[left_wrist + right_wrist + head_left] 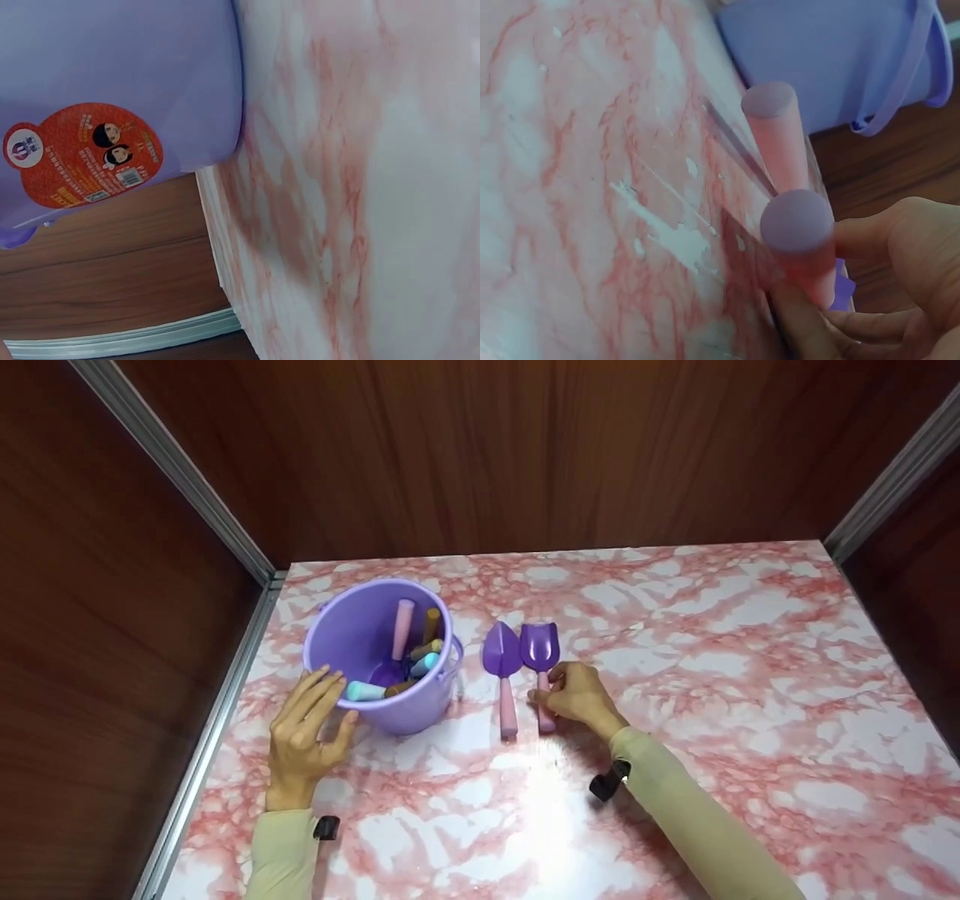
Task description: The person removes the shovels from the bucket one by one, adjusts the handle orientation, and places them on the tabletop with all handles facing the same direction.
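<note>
My right hand (574, 695) pinches the pink handle of a purple toy shovel (540, 647) between thumb and fingers; the right wrist view shows the handle's round end (798, 221) close up. Just left of it lies a pointed purple trowel (501, 654), its own pink handle (776, 135) standing out beside the first. My left hand (304, 731) rests with extended fingers on the near-left rim of a purple bucket (409, 718). The bucket tilts toward me and holds several tools with pink, brown and turquoise handles; their heads are mostly hidden inside.
A red-and-white marbled table (720, 675) carries everything. Dark wooden panels (525, 457) rise at the back and both sides, joined by metal rails (206, 750). The bucket's handle (900, 75) hangs along its right side. A red sticker (90, 154) marks the bucket's wall.
</note>
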Action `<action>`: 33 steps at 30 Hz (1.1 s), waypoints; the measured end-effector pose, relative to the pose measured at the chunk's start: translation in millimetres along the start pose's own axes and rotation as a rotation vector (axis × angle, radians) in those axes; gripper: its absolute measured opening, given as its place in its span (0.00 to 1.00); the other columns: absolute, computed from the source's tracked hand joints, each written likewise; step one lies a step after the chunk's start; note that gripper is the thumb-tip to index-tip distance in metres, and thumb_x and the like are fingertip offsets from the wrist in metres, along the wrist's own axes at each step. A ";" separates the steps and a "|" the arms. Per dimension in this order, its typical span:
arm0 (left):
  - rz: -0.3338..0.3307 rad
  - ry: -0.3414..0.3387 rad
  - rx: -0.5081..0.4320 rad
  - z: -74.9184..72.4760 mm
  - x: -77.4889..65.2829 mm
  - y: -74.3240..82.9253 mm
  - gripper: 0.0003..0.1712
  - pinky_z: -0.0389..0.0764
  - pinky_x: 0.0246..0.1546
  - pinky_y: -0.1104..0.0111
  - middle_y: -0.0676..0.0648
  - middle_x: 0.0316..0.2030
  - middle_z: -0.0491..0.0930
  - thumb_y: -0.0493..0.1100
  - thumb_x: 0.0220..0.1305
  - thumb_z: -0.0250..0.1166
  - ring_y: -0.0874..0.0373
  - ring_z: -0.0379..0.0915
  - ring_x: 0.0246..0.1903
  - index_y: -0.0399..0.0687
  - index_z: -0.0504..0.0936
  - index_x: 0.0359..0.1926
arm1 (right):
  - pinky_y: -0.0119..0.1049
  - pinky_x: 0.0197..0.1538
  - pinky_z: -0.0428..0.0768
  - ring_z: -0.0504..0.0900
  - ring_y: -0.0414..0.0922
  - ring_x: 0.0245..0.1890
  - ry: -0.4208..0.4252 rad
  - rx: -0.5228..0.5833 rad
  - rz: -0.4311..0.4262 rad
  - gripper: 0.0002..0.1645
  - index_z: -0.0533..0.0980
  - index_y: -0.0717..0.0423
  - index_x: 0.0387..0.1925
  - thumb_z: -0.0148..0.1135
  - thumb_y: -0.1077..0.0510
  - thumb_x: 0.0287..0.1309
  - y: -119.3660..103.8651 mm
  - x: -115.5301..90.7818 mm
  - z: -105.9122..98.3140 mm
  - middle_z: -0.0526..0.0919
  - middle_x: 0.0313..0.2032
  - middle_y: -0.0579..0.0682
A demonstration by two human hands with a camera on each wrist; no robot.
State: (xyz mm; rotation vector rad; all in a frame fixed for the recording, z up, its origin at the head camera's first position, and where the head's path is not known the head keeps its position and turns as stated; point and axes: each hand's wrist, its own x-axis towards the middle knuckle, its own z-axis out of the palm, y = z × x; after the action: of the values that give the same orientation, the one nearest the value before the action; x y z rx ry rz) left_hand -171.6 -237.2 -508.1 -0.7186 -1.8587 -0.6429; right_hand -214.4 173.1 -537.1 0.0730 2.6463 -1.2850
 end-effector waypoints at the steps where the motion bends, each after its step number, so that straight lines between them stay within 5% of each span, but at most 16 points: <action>1: -0.002 0.001 0.002 0.7 -0.6 0.3 0.26 0.85 0.65 0.42 0.36 0.49 0.91 0.55 0.73 0.66 0.34 0.87 0.52 0.34 0.91 0.50 | 0.29 0.27 0.79 0.80 0.41 0.25 -0.004 -0.017 0.001 0.25 0.81 0.64 0.45 0.78 0.49 0.57 -0.6 -0.1 -0.5 0.84 0.29 0.50; 7: -0.037 0.015 -0.015 5.6 -5.2 3.6 0.26 0.83 0.67 0.44 0.36 0.50 0.91 0.55 0.73 0.66 0.34 0.87 0.53 0.35 0.91 0.51 | 0.32 0.25 0.80 0.81 0.43 0.25 -0.023 -0.071 -0.001 0.21 0.80 0.62 0.42 0.77 0.50 0.57 -3.8 -4.1 -2.8 0.83 0.29 0.49; 16: -0.074 0.058 -0.044 7.8 -9.2 5.7 0.27 0.83 0.68 0.43 0.36 0.50 0.90 0.55 0.72 0.66 0.32 0.86 0.53 0.33 0.90 0.50 | 0.35 0.28 0.89 0.84 0.45 0.28 -0.094 0.002 0.032 0.23 0.78 0.63 0.47 0.76 0.52 0.60 -6.6 -6.7 -4.2 0.82 0.32 0.52; 23: -0.089 0.047 -0.047 9.2 -10.3 3.7 0.27 0.83 0.68 0.43 0.37 0.51 0.90 0.56 0.72 0.66 0.33 0.85 0.54 0.35 0.91 0.51 | 0.42 0.36 0.84 0.83 0.50 0.34 -0.114 -0.188 0.039 0.17 0.78 0.55 0.43 0.73 0.48 0.63 -24.5 -0.7 -20.3 0.83 0.35 0.53; 28: -0.096 0.048 -0.038 7.2 -9.1 2.4 0.28 0.83 0.69 0.45 0.36 0.50 0.90 0.57 0.73 0.66 0.33 0.85 0.54 0.35 0.91 0.50 | 0.59 0.51 0.87 0.86 0.60 0.51 -0.083 -0.331 -0.033 0.26 0.81 0.58 0.56 0.71 0.46 0.65 -48.1 9.1 -33.0 0.88 0.51 0.62; 33: -0.099 0.067 -0.046 7.5 -7.0 2.8 0.27 0.83 0.68 0.45 0.36 0.50 0.90 0.57 0.72 0.66 0.32 0.85 0.53 0.34 0.91 0.50 | 0.59 0.55 0.87 0.85 0.58 0.51 -0.059 -0.359 -0.059 0.33 0.77 0.64 0.64 0.68 0.46 0.67 -75.1 18.1 -45.9 0.86 0.54 0.63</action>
State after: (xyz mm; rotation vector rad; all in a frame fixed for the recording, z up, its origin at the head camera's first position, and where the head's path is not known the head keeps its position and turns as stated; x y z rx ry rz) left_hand -171.9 -231.3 -516.9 -0.6300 -1.8310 -0.7668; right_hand -249.0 161.6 -455.0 -0.0960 2.7979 -0.7936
